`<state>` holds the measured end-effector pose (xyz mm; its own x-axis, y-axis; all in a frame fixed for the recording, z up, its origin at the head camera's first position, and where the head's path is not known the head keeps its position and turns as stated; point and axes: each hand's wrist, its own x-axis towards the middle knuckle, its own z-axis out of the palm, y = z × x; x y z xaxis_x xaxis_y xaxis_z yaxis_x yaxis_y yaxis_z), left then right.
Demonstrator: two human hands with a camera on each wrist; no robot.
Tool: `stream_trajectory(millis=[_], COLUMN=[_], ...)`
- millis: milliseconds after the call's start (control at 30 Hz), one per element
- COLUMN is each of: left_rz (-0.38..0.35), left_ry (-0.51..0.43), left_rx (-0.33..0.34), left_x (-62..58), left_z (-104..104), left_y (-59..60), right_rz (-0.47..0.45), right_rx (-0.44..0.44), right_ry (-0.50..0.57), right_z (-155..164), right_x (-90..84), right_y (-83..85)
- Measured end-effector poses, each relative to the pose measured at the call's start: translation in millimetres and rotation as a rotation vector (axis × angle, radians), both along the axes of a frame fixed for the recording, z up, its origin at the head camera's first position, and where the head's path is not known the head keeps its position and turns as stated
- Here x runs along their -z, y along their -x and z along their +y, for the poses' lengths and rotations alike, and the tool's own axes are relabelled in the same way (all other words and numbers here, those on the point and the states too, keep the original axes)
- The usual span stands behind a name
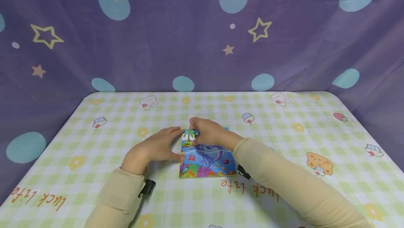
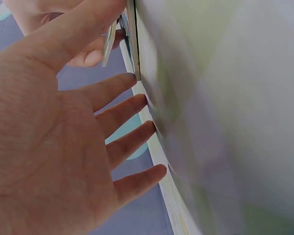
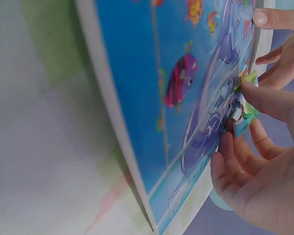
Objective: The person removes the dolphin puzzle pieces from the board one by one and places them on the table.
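Observation:
A jigsaw puzzle board (image 1: pixel 205 165) with a blue sea picture, a dolphin, fish and coral lies on the table. My right hand (image 1: pixel 209 132) is over its far left corner and pinches a puzzle piece (image 1: pixel 188 138) printed with a palm tree. In the right wrist view this piece (image 3: pixel 248 108) is tilted up from the board, between thumb and fingers. On the board's left side, my left hand (image 1: pixel 157 147) touches the edge with its thumb. Its other fingers (image 2: pixel 132 144) are spread and fairly straight, their tips at the tablecloth.
A green-and-white checked tablecloth (image 1: pixel 104 154) with printed cartoons and lettering covers the table. Behind the table's far edge hangs a purple curtain (image 1: pixel 164 45) with stars and blue ovals. Dark straps with small devices (image 1: pixel 147 188) are on the wrists.

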<state>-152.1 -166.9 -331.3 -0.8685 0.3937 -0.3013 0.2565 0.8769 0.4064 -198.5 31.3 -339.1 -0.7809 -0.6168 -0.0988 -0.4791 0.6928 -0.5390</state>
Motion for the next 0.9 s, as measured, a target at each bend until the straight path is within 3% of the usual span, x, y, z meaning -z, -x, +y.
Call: stream_trajectory(millis=[200,467,667,900], left_rz=[-0.007,-0.021,-0.006,0.004], left_ry=[0.001,-0.001,-0.003,-0.009], left_rx=[-0.013,-0.025,-0.015,-0.016], left_x=[-0.2,-0.7,-0.3,0.0], left_z=[0.9,1.0,0.4,0.4], left_y=[-0.8,-0.7,0.1,-1.0], right_rz=[0.025,-0.016,0.018,0.013], right_rx=[0.013,0.004,0.011,0.091], right_ry=[0.057,0.192,0.237,0.277], right_z=[3.6,8.4,14.2,26.6], right_x=[-0.6,-3.7,-2.7,-1.9], right_y=[-1.1,1.2,4.0,8.8])
